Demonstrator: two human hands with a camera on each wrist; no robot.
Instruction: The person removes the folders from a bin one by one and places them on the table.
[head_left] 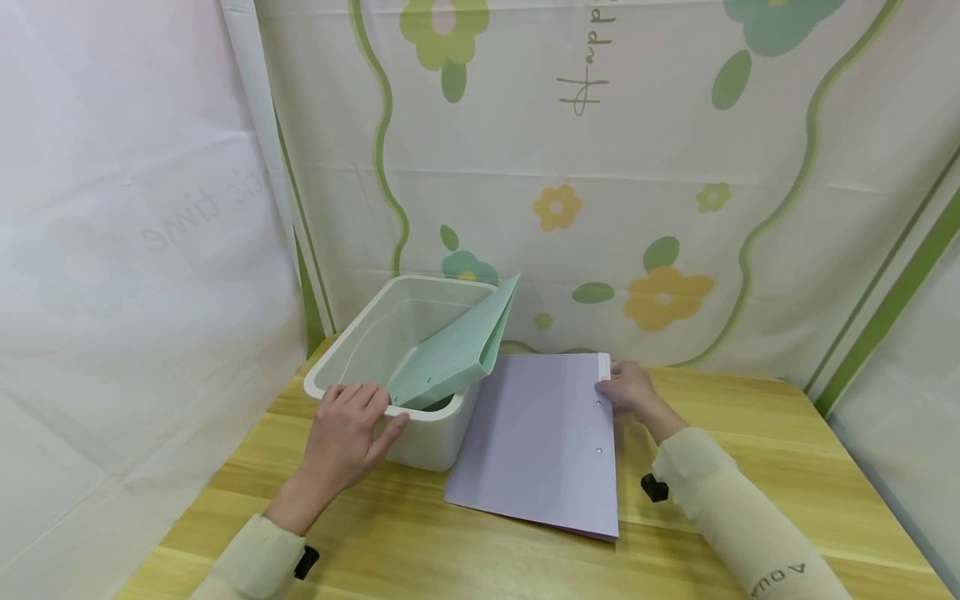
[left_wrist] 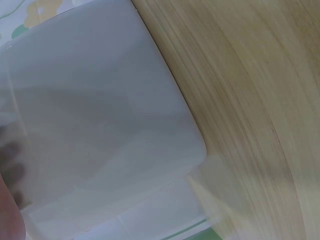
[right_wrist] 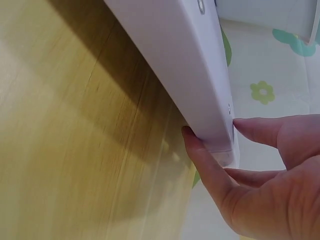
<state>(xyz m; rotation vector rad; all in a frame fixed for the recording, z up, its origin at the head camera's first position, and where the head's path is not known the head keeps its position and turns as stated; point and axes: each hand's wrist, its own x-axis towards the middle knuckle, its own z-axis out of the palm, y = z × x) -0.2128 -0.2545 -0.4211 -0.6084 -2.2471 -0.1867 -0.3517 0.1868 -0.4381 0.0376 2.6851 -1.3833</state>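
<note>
A white plastic bin [head_left: 427,442] stands at the back left of the table. My left hand [head_left: 348,433] grips its near rim, fingers over the edge and thumb along the front; its wall [left_wrist: 110,115] fills much of the left wrist view. Inside, a mint green folder [head_left: 457,346] leans tilted, one end sticking up past the right rim. To the right lies a lilac folder [head_left: 540,442], close against the bin. My right hand [head_left: 632,388] pinches its spine near the far right corner. In the right wrist view, thumb and fingers hold the spine [right_wrist: 185,75] from both sides.
The wooden table [head_left: 720,517] runs under everything. A flower-printed curtain [head_left: 637,167] hangs right behind the bin and the folder. Another pale curtain [head_left: 135,250] borders the left side.
</note>
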